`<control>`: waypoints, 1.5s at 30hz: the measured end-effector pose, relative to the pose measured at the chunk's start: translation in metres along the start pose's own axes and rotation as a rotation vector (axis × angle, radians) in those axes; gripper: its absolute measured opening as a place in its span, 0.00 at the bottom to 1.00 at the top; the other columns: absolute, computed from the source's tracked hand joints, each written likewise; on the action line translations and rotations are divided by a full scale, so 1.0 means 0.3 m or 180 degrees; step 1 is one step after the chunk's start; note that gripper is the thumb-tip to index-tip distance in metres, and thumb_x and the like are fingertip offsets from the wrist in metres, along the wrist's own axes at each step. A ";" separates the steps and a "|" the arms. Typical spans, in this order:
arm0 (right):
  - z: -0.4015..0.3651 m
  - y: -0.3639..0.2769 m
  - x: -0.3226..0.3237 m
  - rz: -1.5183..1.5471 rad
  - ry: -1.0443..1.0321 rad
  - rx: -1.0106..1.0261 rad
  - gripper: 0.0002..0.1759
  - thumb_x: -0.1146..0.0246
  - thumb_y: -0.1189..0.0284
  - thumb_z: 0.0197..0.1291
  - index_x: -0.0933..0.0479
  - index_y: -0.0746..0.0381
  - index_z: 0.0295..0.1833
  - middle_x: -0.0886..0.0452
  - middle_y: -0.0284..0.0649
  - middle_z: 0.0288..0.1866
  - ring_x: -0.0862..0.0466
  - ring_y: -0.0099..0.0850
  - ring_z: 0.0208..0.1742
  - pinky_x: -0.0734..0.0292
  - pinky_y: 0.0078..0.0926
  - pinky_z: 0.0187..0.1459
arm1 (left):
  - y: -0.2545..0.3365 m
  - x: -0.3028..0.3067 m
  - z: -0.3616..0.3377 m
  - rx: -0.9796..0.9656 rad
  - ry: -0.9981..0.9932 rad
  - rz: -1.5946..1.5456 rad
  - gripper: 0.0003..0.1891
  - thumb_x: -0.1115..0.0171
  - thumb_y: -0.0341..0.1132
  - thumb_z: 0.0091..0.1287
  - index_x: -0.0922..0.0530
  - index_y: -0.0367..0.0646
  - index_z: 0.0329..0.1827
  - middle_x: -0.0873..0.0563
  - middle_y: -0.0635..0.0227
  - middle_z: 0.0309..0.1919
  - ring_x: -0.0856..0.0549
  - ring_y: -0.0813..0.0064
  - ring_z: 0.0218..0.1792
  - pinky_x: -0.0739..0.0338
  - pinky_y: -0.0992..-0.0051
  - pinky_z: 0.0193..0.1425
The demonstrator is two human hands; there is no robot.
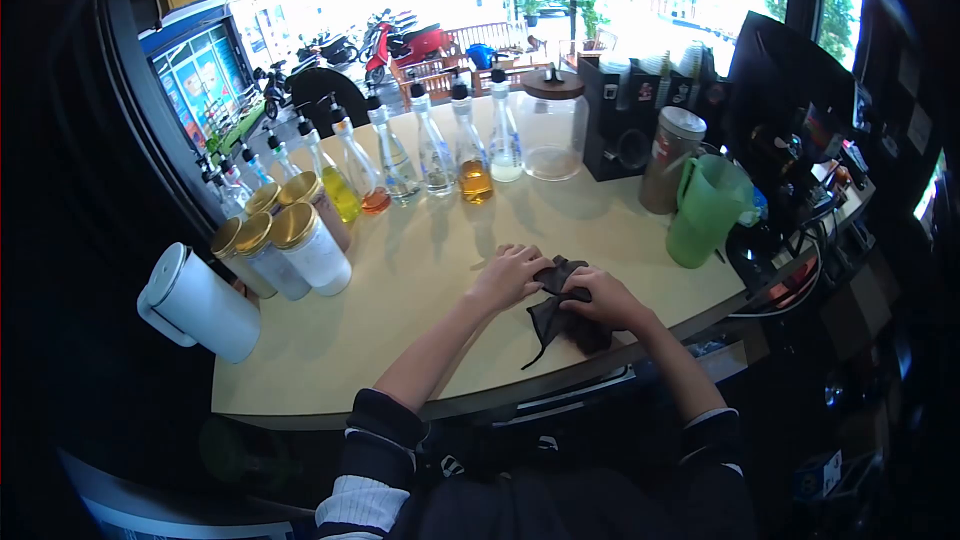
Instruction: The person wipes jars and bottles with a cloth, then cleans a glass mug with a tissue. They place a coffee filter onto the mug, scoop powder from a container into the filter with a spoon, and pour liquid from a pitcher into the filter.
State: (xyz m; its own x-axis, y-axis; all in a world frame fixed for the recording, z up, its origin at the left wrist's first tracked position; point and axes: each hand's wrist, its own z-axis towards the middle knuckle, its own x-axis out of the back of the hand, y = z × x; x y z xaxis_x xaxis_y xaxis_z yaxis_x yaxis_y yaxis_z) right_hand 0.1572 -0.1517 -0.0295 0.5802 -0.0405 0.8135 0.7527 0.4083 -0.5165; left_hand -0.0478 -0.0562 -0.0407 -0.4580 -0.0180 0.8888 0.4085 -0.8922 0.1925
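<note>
A crumpled dark cloth (545, 321) lies on the pale counter (430, 325) close to its front edge, with one thin corner trailing toward me. My left hand (507, 278) is at the cloth's left side, its thumb and fingers closed on the upper left part. On the other side, my right hand (606, 302) grips the bunched middle, thumb and fingers pressed into the fabric. Part of the cloth is hidden under my right hand.
Pump bottles (437, 155) with coloured liquids line the back. Gold-lidded canisters (315, 255) and a white jug (205, 305) stand left. To the right are a green pitcher (705, 215), a brown-filled container (668, 165), a glass jar (552, 135) and a black cup holder (618, 120).
</note>
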 end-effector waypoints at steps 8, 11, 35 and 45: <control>-0.088 0.167 0.255 0.1389 0.0434 -0.0823 0.13 0.31 0.75 0.50 0.21 0.63 0.42 0.18 0.39 0.44 0.20 0.27 0.46 0.26 0.25 0.47 | 0.111 0.005 0.264 -0.0307 0.0629 -0.0882 0.07 0.39 0.34 0.64 0.25 0.42 0.39 0.18 0.64 0.40 0.17 0.66 0.44 0.25 0.63 0.52; -0.059 0.177 0.363 0.1819 0.0879 0.0180 0.18 0.30 0.73 0.50 0.23 0.64 0.48 0.19 0.36 0.44 0.19 0.24 0.43 0.25 0.25 0.44 | 0.211 0.081 0.389 0.0849 0.1430 -0.2237 0.08 0.42 0.34 0.66 0.25 0.37 0.37 0.16 0.64 0.35 0.16 0.70 0.34 0.22 0.69 0.39; 0.188 0.148 0.592 0.0844 0.2351 0.0368 0.08 0.35 0.76 0.54 0.22 0.65 0.41 0.22 0.33 0.28 0.28 0.17 0.27 0.30 0.20 0.31 | 0.120 0.473 0.457 0.0490 0.2960 -0.2621 0.08 0.43 0.36 0.70 0.29 0.41 0.40 0.21 0.69 0.37 0.22 0.83 0.37 0.27 0.82 0.42; 0.160 -0.051 0.665 0.2642 0.2169 0.0852 0.10 0.33 0.79 0.55 0.24 0.66 0.43 0.20 0.34 0.36 0.19 0.18 0.37 0.22 0.15 0.40 | 0.116 0.557 0.235 0.0160 0.2498 -0.3104 0.17 0.31 0.25 0.59 0.31 0.42 0.45 0.18 0.70 0.36 0.19 0.85 0.37 0.22 0.85 0.42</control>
State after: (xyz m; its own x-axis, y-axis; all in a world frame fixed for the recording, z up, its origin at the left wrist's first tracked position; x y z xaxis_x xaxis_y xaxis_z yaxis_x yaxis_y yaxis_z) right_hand 0.2465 -0.1223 0.1536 0.9853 -0.1228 -0.1190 0.0063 0.7218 -0.6920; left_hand -0.0546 -0.0585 0.1439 -0.9255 0.3604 -0.1166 -0.3431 -0.6672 0.6611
